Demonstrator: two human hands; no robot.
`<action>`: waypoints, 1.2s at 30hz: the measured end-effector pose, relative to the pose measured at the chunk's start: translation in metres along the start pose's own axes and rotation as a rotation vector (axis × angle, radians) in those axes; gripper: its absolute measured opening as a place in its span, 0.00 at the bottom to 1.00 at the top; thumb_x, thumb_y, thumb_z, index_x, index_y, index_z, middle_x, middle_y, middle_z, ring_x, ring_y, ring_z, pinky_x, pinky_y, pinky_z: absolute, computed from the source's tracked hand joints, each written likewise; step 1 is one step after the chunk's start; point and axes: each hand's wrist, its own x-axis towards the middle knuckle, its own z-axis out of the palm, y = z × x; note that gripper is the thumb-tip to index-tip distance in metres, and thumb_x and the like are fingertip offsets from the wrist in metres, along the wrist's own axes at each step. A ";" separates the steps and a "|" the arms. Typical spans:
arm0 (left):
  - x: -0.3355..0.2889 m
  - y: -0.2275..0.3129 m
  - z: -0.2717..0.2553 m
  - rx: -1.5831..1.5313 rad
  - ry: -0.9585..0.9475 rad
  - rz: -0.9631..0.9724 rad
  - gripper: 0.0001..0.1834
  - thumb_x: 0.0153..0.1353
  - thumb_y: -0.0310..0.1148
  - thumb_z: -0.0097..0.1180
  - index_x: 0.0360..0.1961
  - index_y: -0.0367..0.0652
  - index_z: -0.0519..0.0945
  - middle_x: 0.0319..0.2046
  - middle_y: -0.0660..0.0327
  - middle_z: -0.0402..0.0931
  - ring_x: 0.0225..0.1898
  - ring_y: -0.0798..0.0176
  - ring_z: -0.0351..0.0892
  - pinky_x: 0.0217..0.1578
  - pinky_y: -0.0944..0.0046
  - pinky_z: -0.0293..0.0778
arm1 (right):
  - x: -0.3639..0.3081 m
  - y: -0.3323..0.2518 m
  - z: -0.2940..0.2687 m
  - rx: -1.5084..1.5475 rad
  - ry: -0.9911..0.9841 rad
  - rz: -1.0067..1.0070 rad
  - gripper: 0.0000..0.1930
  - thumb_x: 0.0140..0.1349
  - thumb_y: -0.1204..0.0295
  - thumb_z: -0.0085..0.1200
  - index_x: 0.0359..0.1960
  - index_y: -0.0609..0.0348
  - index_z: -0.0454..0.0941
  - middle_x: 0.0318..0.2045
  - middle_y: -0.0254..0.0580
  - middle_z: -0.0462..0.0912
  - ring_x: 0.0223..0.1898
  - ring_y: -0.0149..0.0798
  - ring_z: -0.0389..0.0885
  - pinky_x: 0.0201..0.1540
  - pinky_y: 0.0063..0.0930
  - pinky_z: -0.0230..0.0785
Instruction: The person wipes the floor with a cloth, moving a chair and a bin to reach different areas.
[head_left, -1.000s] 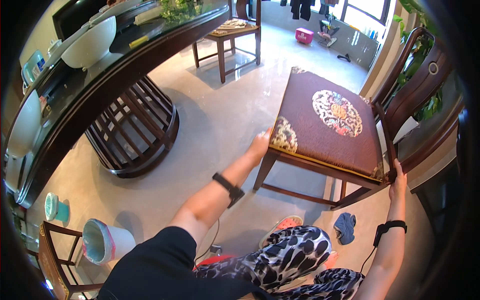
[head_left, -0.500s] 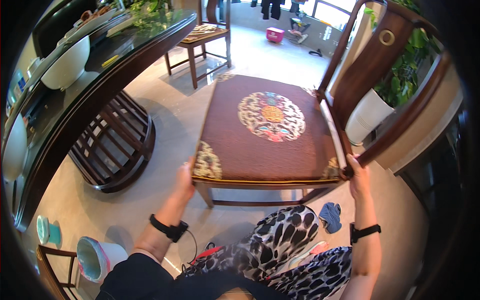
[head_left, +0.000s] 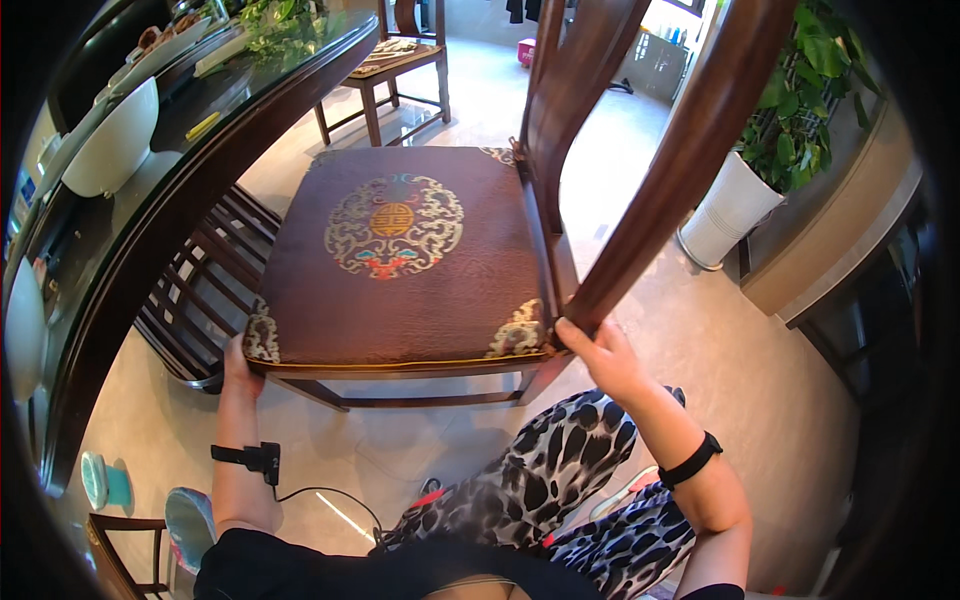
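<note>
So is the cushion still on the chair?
Yes. The brown cushion lies flat on the chair seat, which the left hand and right hand grip.

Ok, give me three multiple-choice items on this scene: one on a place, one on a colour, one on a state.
1. Where is the right hand?
A. on the back post of the chair, where it meets the seat
B. on the white planter
C. on the table edge

2. What is the main colour of the seat cushion?
A. green
B. dark brown
C. white

3. How is the left hand placed?
A. hanging free
B. holding a bowl
C. at the seat's front left corner

Answers: 1 A, its fingers wrap the post's base. 2 B, brown with a patterned medallion. 3 C, its fingers touch the seat frame under the cushion's corner.
</note>
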 end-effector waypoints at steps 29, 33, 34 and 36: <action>-0.139 -0.244 -0.027 0.914 -0.148 -0.510 0.09 0.61 0.36 0.47 0.37 0.41 0.71 0.24 0.60 0.73 0.21 0.66 0.74 0.23 0.65 0.72 | -0.052 0.032 -0.069 -0.753 -0.049 -0.173 0.28 0.60 0.58 0.54 0.58 0.59 0.65 0.62 0.62 0.57 0.64 0.56 0.57 0.64 0.41 0.55; -0.128 -0.228 0.057 1.092 -0.474 -0.181 0.13 0.62 0.39 0.46 0.37 0.39 0.74 0.26 0.60 0.74 0.22 0.68 0.73 0.25 0.67 0.70 | -0.092 0.032 -0.145 -0.903 0.093 -0.147 0.24 0.59 0.59 0.56 0.54 0.58 0.70 0.55 0.55 0.68 0.54 0.51 0.69 0.57 0.38 0.65; -0.124 -0.220 0.081 1.200 -0.539 -0.109 0.14 0.62 0.40 0.46 0.37 0.38 0.74 0.26 0.60 0.75 0.24 0.66 0.73 0.26 0.67 0.70 | -0.105 0.024 -0.161 -0.933 0.057 -0.115 0.24 0.59 0.59 0.57 0.53 0.59 0.70 0.52 0.53 0.69 0.52 0.50 0.71 0.56 0.37 0.65; -0.111 -0.216 0.105 1.209 -0.706 0.196 0.17 0.62 0.43 0.45 0.39 0.38 0.75 0.28 0.57 0.76 0.30 0.61 0.75 0.34 0.62 0.71 | -0.135 0.008 -0.187 -0.929 0.040 0.018 0.23 0.60 0.60 0.56 0.53 0.60 0.70 0.50 0.51 0.70 0.52 0.45 0.72 0.52 0.33 0.69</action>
